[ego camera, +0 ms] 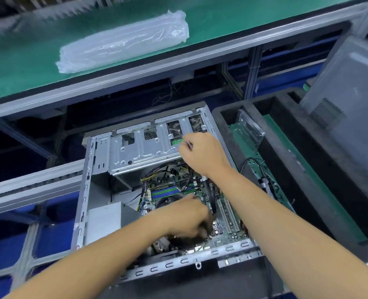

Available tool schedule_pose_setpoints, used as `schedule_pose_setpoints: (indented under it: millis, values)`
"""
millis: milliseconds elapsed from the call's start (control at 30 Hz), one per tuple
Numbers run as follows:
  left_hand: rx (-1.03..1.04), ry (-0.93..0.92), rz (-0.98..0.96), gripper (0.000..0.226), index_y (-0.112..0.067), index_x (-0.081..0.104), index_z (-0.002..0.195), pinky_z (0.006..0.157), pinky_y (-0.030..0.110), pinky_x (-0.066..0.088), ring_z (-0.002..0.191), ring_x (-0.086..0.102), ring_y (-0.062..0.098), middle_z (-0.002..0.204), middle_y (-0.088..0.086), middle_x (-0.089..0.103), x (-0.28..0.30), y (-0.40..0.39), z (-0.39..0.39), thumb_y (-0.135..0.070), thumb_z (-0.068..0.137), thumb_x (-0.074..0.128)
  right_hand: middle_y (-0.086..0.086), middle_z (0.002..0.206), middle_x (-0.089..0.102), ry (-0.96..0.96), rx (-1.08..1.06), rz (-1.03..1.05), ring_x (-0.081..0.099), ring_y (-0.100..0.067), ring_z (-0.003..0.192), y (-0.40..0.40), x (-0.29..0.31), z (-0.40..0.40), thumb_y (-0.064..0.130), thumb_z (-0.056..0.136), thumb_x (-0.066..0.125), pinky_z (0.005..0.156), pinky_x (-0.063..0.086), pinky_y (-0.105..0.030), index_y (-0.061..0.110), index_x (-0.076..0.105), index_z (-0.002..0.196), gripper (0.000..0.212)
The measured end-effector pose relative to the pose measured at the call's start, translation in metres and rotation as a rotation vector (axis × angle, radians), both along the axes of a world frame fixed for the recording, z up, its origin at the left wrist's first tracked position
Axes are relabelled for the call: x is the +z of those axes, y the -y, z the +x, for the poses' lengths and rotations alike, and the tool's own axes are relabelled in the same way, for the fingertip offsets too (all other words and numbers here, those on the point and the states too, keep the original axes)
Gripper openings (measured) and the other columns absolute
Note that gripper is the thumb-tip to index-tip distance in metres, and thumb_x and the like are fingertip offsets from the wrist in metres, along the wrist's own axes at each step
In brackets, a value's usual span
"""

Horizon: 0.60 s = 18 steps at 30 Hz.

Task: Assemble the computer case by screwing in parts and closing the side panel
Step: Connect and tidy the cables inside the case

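Green matting covers the raised shelf [211, 24] ahead, a clear plastic bundle [122, 42] lying on it. Below, the open computer case [86, 173] lies on its side in a black foam tray [286, 169] on my counter. My right hand [202, 152] pinches a thin metal piece over the drive cage [144, 152]. My left hand [189, 219] reaches down onto the motherboard [222, 225], fingers curled; blur hides what its grip holds. One grey side panel [351, 104] stands at far right.

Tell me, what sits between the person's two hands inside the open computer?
In the head view, between the right hand and left hand lie the circuit board and loose black cables.
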<state>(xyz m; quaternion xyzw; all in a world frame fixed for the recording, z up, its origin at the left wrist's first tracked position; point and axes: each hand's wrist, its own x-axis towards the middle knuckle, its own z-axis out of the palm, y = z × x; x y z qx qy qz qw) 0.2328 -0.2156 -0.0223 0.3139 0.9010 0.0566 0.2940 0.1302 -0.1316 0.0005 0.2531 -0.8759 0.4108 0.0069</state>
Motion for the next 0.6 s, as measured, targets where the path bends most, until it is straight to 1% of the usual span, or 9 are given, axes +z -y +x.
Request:
schedule_pose_setpoints:
  millis: [67, 100, 167, 233, 267, 367, 433, 533, 600]
  values:
    - [0.151, 0.014, 0.151, 0.02, -0.02, 0.07, 0.104, 0.096, 0.027, 0.039, 0.096, 0.06, 0.011, 0.102, -0.006, 0.069, 0.017, 0.016, -0.002, -0.033, 0.089, 0.063, 0.003, 0.051, 0.032, 0.006, -0.002, -0.027, 0.027, -0.016, 0.051, 0.0, 0.002, 0.002, 0.016, 0.089, 0.052, 0.05, 0.02, -0.028, 0.017, 0.031, 0.057, 0.038]
    - [0.223, -0.014, 0.192, 0.018, -0.02, 0.07, 0.1, 0.09, 0.027, 0.044, 0.092, 0.06, 0.01, 0.099, -0.006, 0.07, 0.026, 0.026, -0.004, -0.033, 0.089, 0.063, 0.002, 0.052, 0.031, 0.012, -0.003, -0.052, 0.026, -0.017, 0.052, 0.0, 0.002, 0.003, 0.015, 0.088, 0.053, 0.051, 0.02, -0.029, 0.016, 0.031, 0.057, 0.038]
    - [0.376, -0.146, 0.218, 0.017, -0.021, 0.071, 0.09, 0.074, 0.028, 0.047, 0.077, 0.059, 0.008, 0.085, -0.007, 0.069, 0.037, 0.048, -0.007, -0.036, 0.09, 0.061, -0.001, 0.052, 0.031, 0.026, 0.005, -0.115, 0.026, -0.017, 0.054, -0.001, 0.003, 0.005, 0.015, 0.089, 0.054, 0.053, 0.021, -0.032, 0.013, 0.032, 0.057, 0.039]
    - [0.569, -0.292, 0.277, 0.02, -0.024, 0.07, 0.082, 0.059, 0.027, 0.043, 0.061, 0.054, 0.003, 0.07, -0.011, 0.065, 0.038, 0.063, -0.01, -0.04, 0.09, 0.06, -0.005, 0.053, 0.033, 0.05, 0.022, -0.178, 0.028, -0.019, 0.054, -0.001, 0.005, 0.007, 0.02, 0.09, 0.053, 0.053, 0.022, -0.035, 0.006, 0.037, 0.057, 0.039]
    - [0.67, -0.359, 0.352, 0.018, -0.027, 0.069, 0.081, 0.055, 0.026, 0.039, 0.055, 0.051, 0.001, 0.065, -0.012, 0.062, 0.036, 0.067, -0.011, -0.04, 0.09, 0.06, -0.007, 0.053, 0.034, 0.064, 0.028, -0.209, 0.03, -0.019, 0.054, -0.001, 0.007, 0.008, 0.024, 0.089, 0.051, 0.053, 0.024, -0.038, 0.003, 0.039, 0.058, 0.04]
    - [0.867, -0.58, 0.539, 0.007, -0.03, 0.063, 0.094, 0.055, 0.02, 0.037, 0.059, 0.052, -0.001, 0.069, -0.017, 0.06, 0.028, 0.058, -0.015, -0.031, 0.093, 0.056, -0.015, 0.053, 0.037, 0.09, 0.009, -0.275, 0.033, -0.024, 0.054, -0.001, 0.012, 0.013, 0.03, 0.089, 0.047, 0.052, 0.031, -0.043, -0.004, 0.044, 0.06, 0.045]
    - [0.943, -0.643, 0.63, 0.008, -0.03, 0.06, 0.098, 0.054, 0.019, 0.036, 0.061, 0.053, 0.001, 0.07, -0.017, 0.059, 0.026, 0.043, -0.023, -0.026, 0.093, 0.054, -0.021, 0.056, 0.044, 0.088, -0.011, -0.262, 0.038, -0.031, 0.055, -0.002, 0.011, 0.014, 0.031, 0.09, 0.047, 0.053, 0.035, -0.044, -0.003, 0.048, 0.06, 0.045]
    - [1.06, -0.631, 0.752, 0.01, -0.027, 0.055, 0.095, 0.054, 0.026, 0.041, 0.064, 0.053, 0.007, 0.072, -0.013, 0.058, 0.023, 0.021, -0.034, -0.019, 0.093, 0.05, -0.006, 0.053, 0.043, 0.082, -0.036, -0.113, 0.041, -0.026, 0.055, -0.003, 0.009, 0.015, 0.028, 0.091, 0.05, 0.055, 0.038, -0.045, 0.014, 0.04, 0.055, 0.041]
    - [1.08, -0.643, 0.761, 0.011, -0.025, 0.055, 0.098, 0.061, 0.031, 0.047, 0.073, 0.056, 0.012, 0.081, -0.008, 0.06, 0.018, 0.012, -0.035, -0.018, 0.094, 0.047, -0.004, 0.056, 0.046, 0.056, -0.066, 0.002, 0.047, -0.029, 0.061, -0.002, 0.01, 0.017, 0.022, 0.094, 0.052, 0.06, 0.041, -0.045, 0.017, 0.037, 0.056, 0.041]
